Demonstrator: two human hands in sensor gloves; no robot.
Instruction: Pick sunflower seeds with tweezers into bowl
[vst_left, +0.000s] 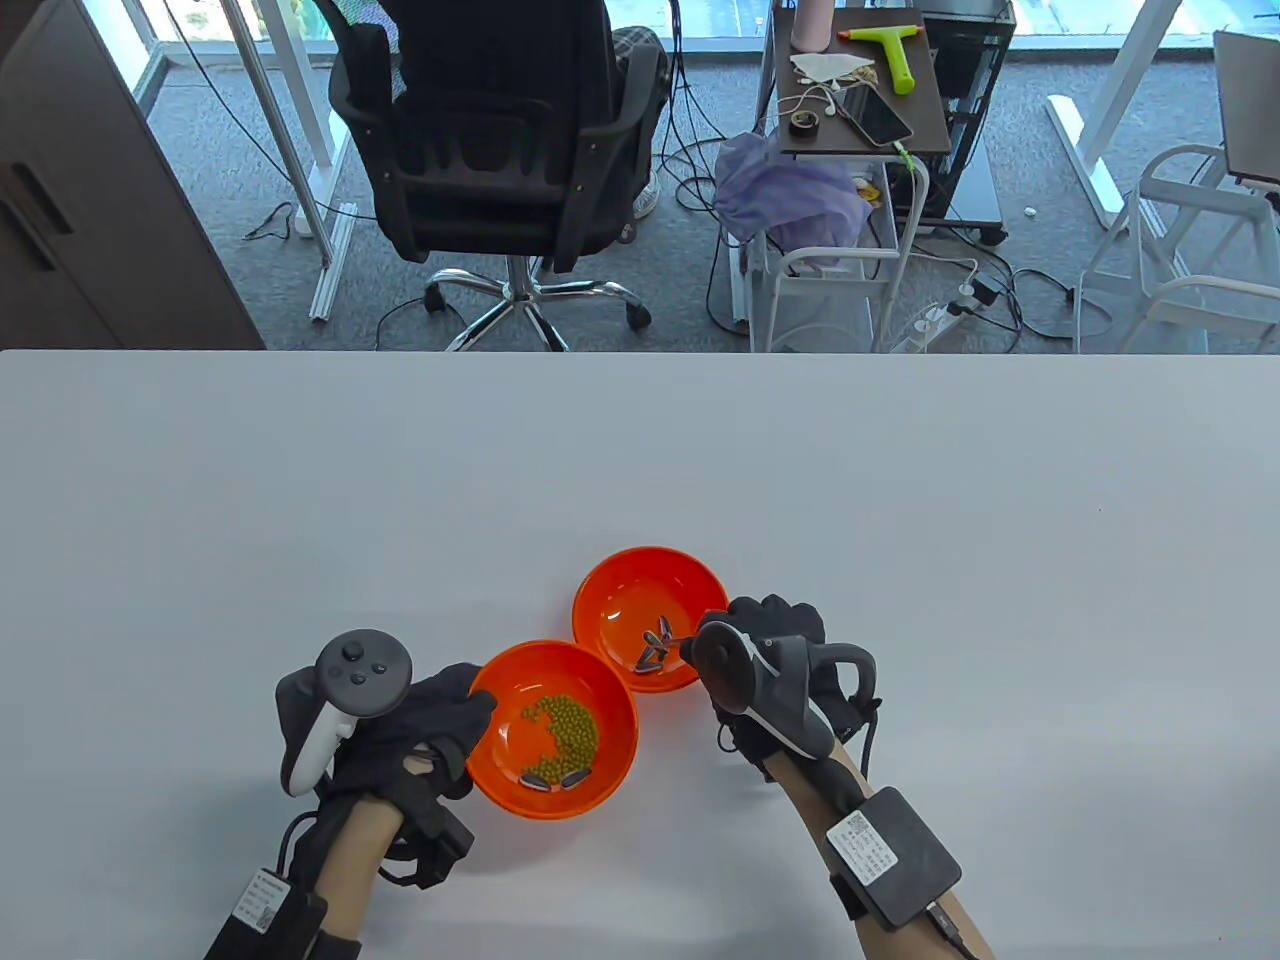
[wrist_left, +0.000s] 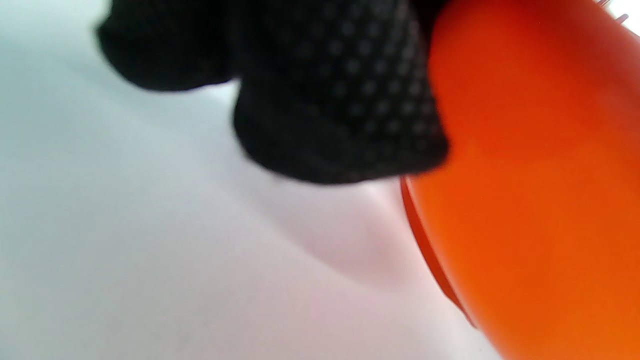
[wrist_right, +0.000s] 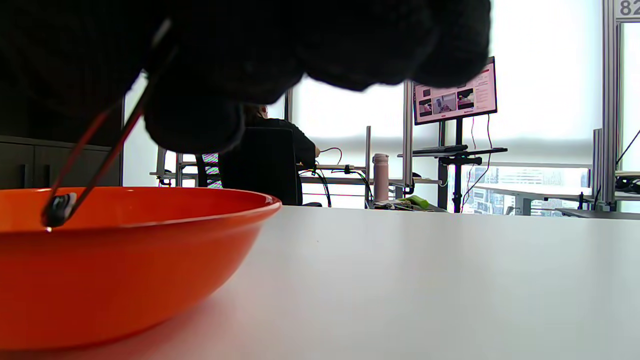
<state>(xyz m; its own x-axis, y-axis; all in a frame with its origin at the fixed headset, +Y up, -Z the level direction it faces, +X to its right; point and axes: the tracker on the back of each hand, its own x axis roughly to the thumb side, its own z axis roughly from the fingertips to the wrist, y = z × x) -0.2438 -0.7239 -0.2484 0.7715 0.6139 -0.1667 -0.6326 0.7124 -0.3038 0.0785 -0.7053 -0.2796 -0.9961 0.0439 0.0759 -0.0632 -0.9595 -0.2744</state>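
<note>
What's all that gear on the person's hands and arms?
Both hands, left hand and right hand, wear black gloves with dotted fabric. A controller-like tracker sits on each: grey and white on the left, dark grey on the right. Black boxes with white labels and cables are strapped to the bare forearms.

Bright daylight from far windows, soft shadows on the table (vst_left: 900, 480), blurred left wrist view, backlit right wrist view.

bowls (vst_left: 553, 790): glossy orange plastic | table (vst_left: 900, 500): smooth matt white | gloves (wrist_left: 340, 100): black knit cloth, dotted
</note>
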